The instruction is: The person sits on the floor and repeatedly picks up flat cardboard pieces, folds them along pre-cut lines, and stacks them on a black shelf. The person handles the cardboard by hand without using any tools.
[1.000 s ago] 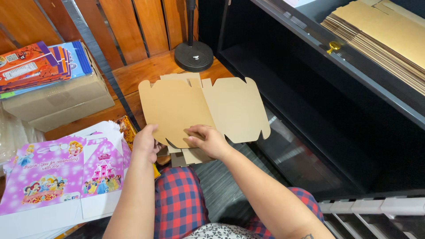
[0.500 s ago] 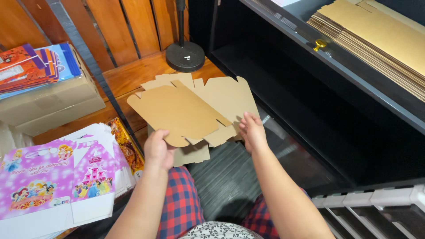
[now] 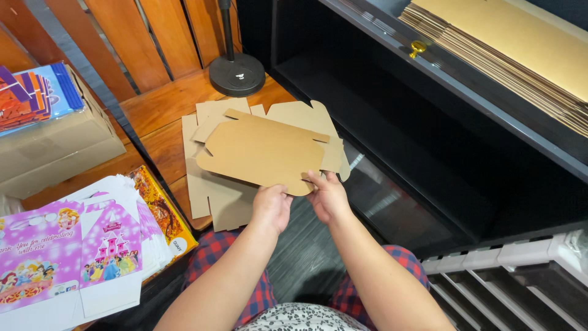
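Held item: I see a flat brown die-cut cardboard blank (image 3: 263, 150), tabbed along its edges, at frame centre, tilted.
Left hand (image 3: 271, 207): grip clamped on the blank's near edge, thumb on top.
Right hand (image 3: 327, 196): just beside the left; fingers pinched on the same edge.
Under the blank: more brown blanks (image 3: 217, 193) lie stacked on the wooden floor (image 3: 159, 110).
8 o'clock: pink and white printed cartons (image 3: 67, 257), flat, fanned; a yellow printed sheet (image 3: 160, 211) beneath them.
10 o'clock: plain cardboard box (image 3: 58, 147) carrying blue and orange printed sheets (image 3: 37, 98), cut off by the frame.
2 o'clock: tan sheet stack (image 3: 520, 55) on a black shelf (image 3: 441, 79).
12 o'clock: round black stand base (image 3: 237, 73).
Hard to make out: carton print.
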